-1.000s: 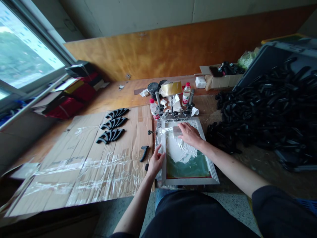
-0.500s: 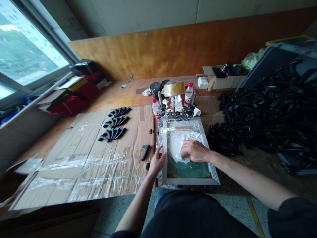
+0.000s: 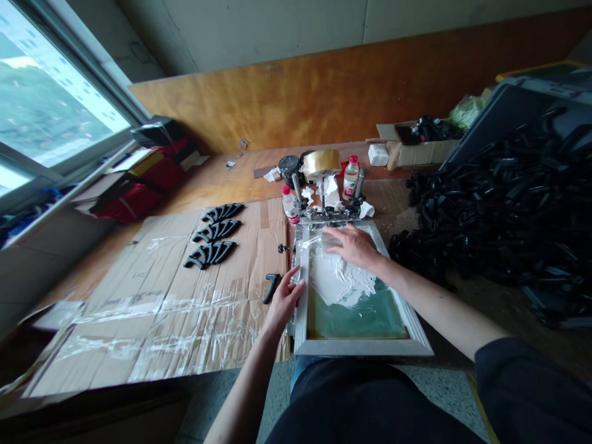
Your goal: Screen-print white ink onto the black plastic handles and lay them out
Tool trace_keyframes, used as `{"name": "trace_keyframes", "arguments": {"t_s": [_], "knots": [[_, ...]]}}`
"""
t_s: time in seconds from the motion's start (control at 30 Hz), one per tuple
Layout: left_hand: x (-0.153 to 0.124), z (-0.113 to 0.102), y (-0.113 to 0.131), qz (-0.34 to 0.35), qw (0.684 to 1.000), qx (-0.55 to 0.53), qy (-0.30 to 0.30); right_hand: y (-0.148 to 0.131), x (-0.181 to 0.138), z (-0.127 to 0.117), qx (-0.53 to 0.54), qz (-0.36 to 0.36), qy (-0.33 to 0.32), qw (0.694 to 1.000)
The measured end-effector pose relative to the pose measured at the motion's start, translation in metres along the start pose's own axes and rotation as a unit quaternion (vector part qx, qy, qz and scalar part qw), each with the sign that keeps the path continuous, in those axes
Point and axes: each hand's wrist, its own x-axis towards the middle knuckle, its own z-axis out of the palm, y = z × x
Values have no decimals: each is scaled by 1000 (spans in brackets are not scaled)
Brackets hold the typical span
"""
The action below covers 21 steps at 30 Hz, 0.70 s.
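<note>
Scraper [image 3: 330, 241] in right hand [image 3: 359, 248]; red-white bottle labels [image 3: 349, 188], print too small.

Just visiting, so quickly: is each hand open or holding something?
Left hand: open, at the left edge of the metal frame.
Right hand: closed on a translucent scraper.

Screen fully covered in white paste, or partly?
Partly: white paste lies over the far part of the screen; the near part shows green.
</note>
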Motion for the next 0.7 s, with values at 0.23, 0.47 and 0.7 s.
{"name": "trace_keyframes", "arguments": {"t_s": [0.23, 0.47, 0.7], "knots": [[11, 6, 94, 134, 975, -171, 47, 122, -25, -43, 174, 285, 160, 929], [29, 31, 98, 141, 951, -253, 110, 43, -98, 52, 20, 152, -82, 985], [-29, 94, -11, -191, 952, -229, -73, -40, -115, 74, -60, 101, -86, 989]]}}
